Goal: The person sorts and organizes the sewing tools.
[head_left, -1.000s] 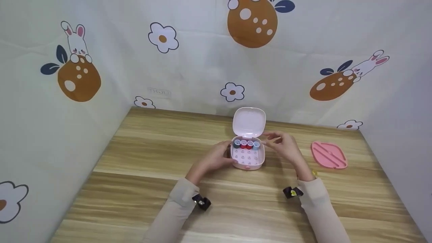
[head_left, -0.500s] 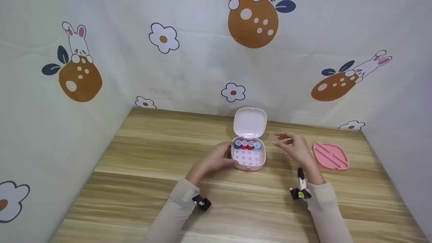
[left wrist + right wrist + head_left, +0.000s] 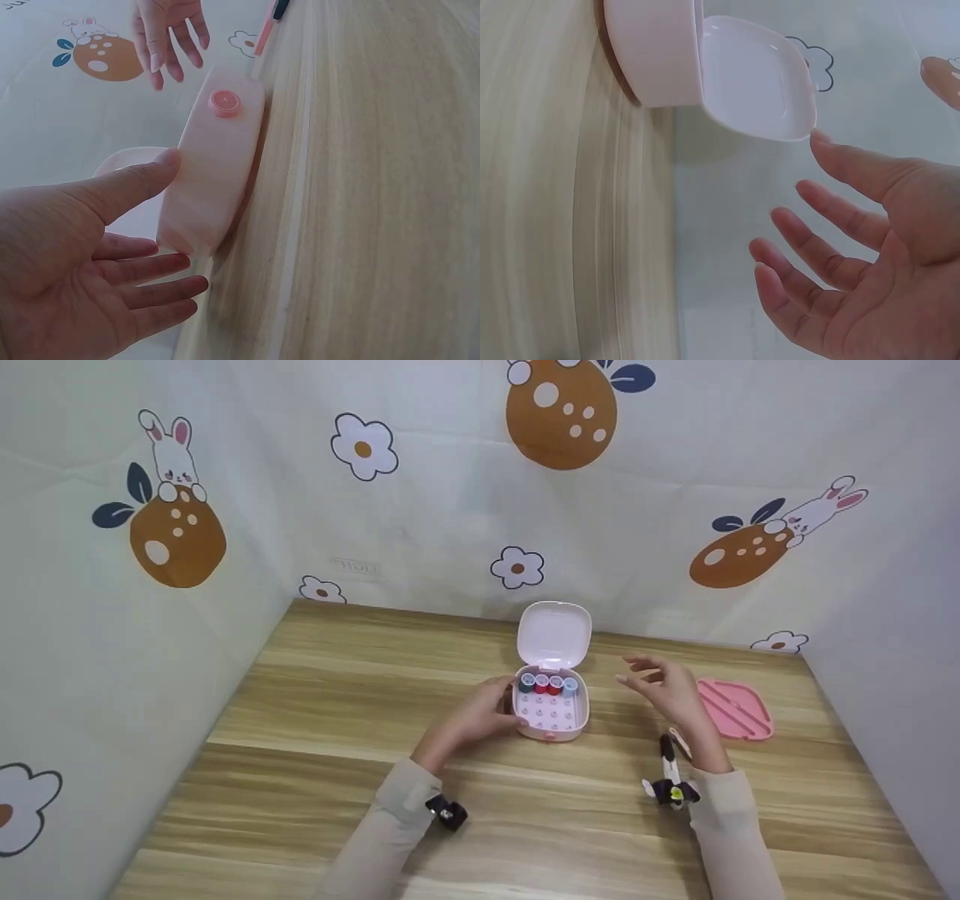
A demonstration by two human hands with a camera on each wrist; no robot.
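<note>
A small pale pink box [image 3: 551, 732] stands on the table with its lid [image 3: 555, 635] raised. Inside, several thread spools [image 3: 541, 684] in dark green, red and light blue form one row at the back; bare pegs [image 3: 553, 712] fill the front. My left hand [image 3: 478, 711] holds the box's left side, thumb at the front corner and fingers along the side. Its thumb touches the wall near the round pink button [image 3: 225, 103] in the left wrist view. My right hand [image 3: 669, 690] hovers right of the box, fingers loosely bent, holding nothing.
A pink slotted tray [image 3: 739, 709] lies at the right, partly behind my right hand. A slim black-and-white object [image 3: 667, 750] lies by my right wrist, its kind unclear. Patterned cloth walls [image 3: 435, 510] stand behind the wooden table [image 3: 360, 690].
My right hand has moved right, away from the box, uncovering the slim black-and-white object and now overlapping the tray. My left hand has stayed at the box, and the spools have not moved.
</note>
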